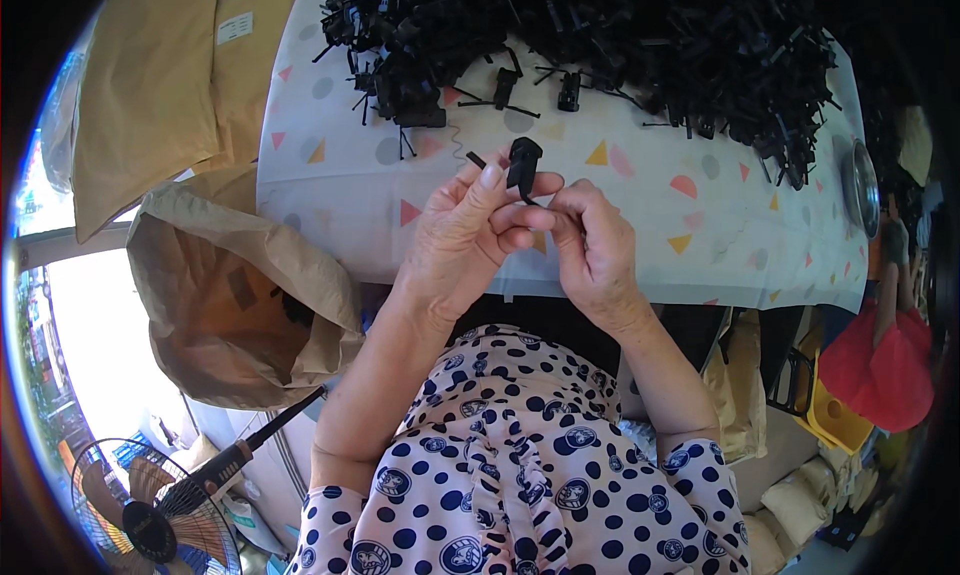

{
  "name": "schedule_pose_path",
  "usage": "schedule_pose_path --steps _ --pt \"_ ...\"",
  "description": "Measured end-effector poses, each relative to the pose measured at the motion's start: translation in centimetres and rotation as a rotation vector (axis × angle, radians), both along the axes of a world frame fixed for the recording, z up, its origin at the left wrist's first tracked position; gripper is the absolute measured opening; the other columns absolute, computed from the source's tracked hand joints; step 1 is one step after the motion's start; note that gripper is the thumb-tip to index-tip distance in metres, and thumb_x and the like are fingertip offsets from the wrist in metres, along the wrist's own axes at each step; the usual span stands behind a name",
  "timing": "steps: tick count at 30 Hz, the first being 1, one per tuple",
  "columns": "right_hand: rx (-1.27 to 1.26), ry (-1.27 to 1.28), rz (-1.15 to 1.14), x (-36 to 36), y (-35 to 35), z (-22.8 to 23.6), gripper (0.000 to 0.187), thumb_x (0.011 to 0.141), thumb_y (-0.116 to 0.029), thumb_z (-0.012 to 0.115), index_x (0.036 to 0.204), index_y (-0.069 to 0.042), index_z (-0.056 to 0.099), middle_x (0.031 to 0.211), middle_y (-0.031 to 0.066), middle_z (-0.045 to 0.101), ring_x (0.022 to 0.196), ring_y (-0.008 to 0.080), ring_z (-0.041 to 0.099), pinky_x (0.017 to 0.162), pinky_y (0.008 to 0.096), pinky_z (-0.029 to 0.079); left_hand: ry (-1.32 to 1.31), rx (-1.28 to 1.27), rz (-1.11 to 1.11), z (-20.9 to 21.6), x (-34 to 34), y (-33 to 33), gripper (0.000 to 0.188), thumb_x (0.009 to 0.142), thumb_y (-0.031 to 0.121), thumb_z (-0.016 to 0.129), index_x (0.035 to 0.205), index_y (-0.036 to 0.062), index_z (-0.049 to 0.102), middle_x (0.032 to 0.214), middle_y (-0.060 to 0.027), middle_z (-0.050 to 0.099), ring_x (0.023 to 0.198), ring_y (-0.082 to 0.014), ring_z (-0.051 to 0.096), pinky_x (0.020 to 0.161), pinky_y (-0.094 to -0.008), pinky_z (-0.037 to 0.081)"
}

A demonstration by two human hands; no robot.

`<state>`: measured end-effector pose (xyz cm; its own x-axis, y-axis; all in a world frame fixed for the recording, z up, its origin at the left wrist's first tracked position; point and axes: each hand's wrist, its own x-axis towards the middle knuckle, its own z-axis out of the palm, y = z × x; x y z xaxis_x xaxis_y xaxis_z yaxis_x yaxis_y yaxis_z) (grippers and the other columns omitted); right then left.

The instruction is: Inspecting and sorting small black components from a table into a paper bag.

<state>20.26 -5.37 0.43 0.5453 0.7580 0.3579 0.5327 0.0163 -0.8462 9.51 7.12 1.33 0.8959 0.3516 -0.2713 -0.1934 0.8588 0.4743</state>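
Observation:
A small black plastic part with thin arms sticking out is held up over the near half of the table, in front of my body. My left hand grips it between thumb and fingers, its body standing above the fingertips. Close beside, my right hand pinches the lower end of the same part between thumb and curled fingers; that end is partly hidden by the fingertips. Farther back lies a large heap of similar black parts. Two loose pieces rest just in front of the heap.
A patterned cloth covers the table. An open brown paper bag with black pieces inside stands at left, below a larger paper sack. A fan sits lower left, a round metal dish at the right edge. Another person's red clothing shows far right.

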Motion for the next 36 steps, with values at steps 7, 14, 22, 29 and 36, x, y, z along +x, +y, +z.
schedule_pose_path --steps 7,14,22,29,36 --pt "0.035 0.032 0.107 -0.8 -0.8 -1.3 0.011 0.085 0.004 0.058 0.091 -0.002 0.051 0.074 0.0097 0.049 0.058 0.0211 0.052 0.054 0.0283 0.042 -0.003 -0.030 -0.038 -0.1 -1.2 -0.3 0.034 0.091 0.016 0.061 0.123 0.0103 0.053 0.104 -0.0198 0.065 0.075 -0.0190 0.066 0.062 -0.0231 0.051" --pt "-0.039 0.432 0.117 -0.3 -0.8 0.5 0.028 0.099 -0.020 0.044 0.119 -0.001 0.048 0.072 0.0012 0.049 0.062 0.0093 0.046 0.057 0.0217 0.038 0.336 0.660 -0.010 1.2 -0.8 -0.9 0.038 0.086 0.003 0.064 0.122 0.0068 0.051 0.093 -0.0144 0.067 0.073 -0.0148 0.065 0.063 -0.0237 0.051" --pt "-0.151 0.698 0.216 -0.5 0.4 0.8 0.036 0.100 -0.020 0.043 0.131 -0.002 0.042 0.072 -0.0019 0.047 0.058 0.0047 0.042 0.052 0.0187 0.033 0.374 0.905 0.007 0.3 -0.5 -1.3 0.040 0.084 -0.008 0.061 0.122 0.0024 0.052 0.094 -0.0072 0.063 0.084 -0.0109 0.061 0.075 -0.0237 0.053" --pt "-0.165 0.688 0.184 -0.6 0.9 0.0 0.034 0.099 -0.016 0.045 0.131 -0.002 0.043 0.072 -0.0033 0.046 0.060 0.0037 0.041 0.053 0.0185 0.034 0.479 1.347 0.186 0.3 0.1 -2.0 0.035 0.080 -0.006 0.062 0.113 0.0058 0.062 0.082 -0.0055 0.063 0.064 -0.0112 0.058 0.061 -0.0231 0.048" --pt "-0.153 0.680 0.122 -0.7 2.4 -1.1 0.031 0.097 -0.016 0.047 0.126 -0.005 0.046 0.068 0.0043 0.053 0.061 0.0104 0.049 0.058 0.0254 0.042 0.608 1.922 0.287 0.2 0.7 -1.1 0.029 0.079 -0.008 0.057 0.105 0.0036 0.065 0.084 -0.0086 0.067 0.059 -0.0155 0.059 0.056 -0.0248 0.048"
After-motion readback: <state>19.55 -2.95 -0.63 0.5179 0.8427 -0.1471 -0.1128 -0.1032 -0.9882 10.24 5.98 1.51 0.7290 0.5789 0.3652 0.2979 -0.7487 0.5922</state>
